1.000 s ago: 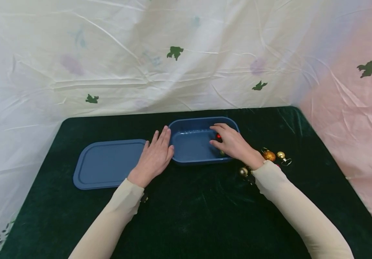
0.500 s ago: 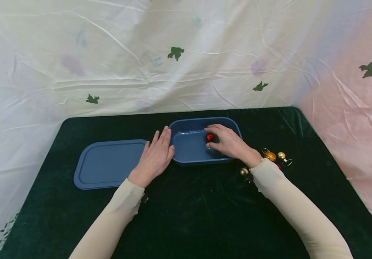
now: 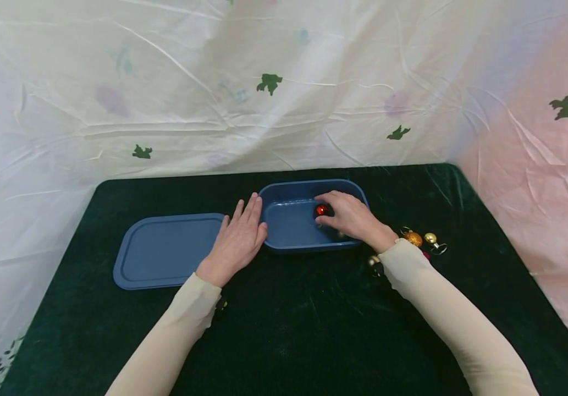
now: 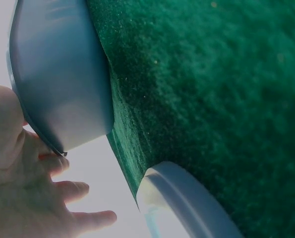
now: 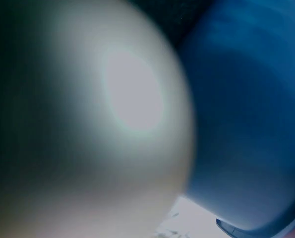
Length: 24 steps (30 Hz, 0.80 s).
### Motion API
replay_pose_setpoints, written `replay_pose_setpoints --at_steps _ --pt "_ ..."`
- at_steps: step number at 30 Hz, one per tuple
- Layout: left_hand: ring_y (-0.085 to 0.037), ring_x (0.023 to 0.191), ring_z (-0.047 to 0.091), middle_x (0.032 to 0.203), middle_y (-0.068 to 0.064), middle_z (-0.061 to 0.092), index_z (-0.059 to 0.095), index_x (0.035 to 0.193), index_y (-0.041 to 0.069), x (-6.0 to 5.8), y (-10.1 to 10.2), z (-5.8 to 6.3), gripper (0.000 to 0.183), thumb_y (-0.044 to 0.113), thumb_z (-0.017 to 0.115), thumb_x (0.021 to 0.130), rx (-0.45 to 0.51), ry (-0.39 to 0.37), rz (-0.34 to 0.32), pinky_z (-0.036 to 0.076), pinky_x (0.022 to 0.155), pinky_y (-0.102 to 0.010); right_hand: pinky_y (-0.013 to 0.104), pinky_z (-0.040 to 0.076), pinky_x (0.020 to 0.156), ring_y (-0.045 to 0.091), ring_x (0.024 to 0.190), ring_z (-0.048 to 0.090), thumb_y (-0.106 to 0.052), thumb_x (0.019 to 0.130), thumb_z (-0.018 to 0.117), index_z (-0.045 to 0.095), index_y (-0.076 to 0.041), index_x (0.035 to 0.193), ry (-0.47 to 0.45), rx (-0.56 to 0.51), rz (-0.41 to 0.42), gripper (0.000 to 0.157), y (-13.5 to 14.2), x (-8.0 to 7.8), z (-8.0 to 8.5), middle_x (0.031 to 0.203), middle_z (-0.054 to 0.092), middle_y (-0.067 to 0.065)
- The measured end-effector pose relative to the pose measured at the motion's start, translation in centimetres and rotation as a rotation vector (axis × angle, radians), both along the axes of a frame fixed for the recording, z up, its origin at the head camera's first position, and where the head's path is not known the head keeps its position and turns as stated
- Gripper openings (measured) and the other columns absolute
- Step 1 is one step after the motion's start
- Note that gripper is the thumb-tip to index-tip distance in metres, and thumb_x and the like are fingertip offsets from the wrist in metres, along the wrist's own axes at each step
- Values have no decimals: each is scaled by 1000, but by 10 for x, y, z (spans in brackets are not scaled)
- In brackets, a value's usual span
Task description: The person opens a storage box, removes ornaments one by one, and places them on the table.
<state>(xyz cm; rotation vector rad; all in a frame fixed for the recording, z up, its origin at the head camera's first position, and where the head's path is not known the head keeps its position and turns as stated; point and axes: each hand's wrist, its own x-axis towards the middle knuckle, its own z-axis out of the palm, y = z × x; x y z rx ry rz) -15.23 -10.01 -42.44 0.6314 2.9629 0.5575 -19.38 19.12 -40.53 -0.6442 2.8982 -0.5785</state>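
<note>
My left hand point(image 3: 234, 245) lies with straight fingers against the left end of a blue box point(image 3: 291, 242). In the left wrist view its fingers point(image 4: 70, 191) spread out beside the box wall point(image 4: 63, 74). Inside the box's right half, my right hand point(image 3: 350, 217) curves its thumb and fingers around a shiny red Christmas ball point(image 3: 320, 210). A dull gold ball point(image 3: 341, 234) shows faintly beneath that hand, mostly hidden. A large blurred ball point(image 5: 122, 99) fills the right wrist view's left side, next to the box wall point(image 5: 246, 114).
Left of the box lies a flat blue lid point(image 3: 170, 250). Right of it, on the green velvet table point(image 3: 284, 330), are an orange glitter ball point(image 3: 413, 238), a small gold ball point(image 3: 430, 237), a partly hidden red one point(image 3: 426, 254) and a bronze ball point(image 3: 374, 260) near the sleeve.
My right hand has shifted slightly left inside the box, and the red Christmas ball has moved left with it, showing more clearly between thumb and fingers. The left hand stays in place.
</note>
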Motion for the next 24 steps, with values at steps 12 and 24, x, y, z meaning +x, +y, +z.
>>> replay_pose_setpoints --at_steps 12,24 --pt "-39 157 13 173 -8 4 12 167 7 0 0 0 65 35 35 112 -11 -3 -5 20 119 -69 52 49 104 30 121 61 -25 101 70 66 -4 136 49 -56 17 41 5 7 3 132 66 15" --pt "-38 158 12 174 -6 3 11 167 9 -1 -1 0 65 36 34 112 -11 -10 6 20 119 -68 53 51 100 30 121 62 -31 101 70 65 -6 139 188 -164 2 46 11 32 22 135 66 14"
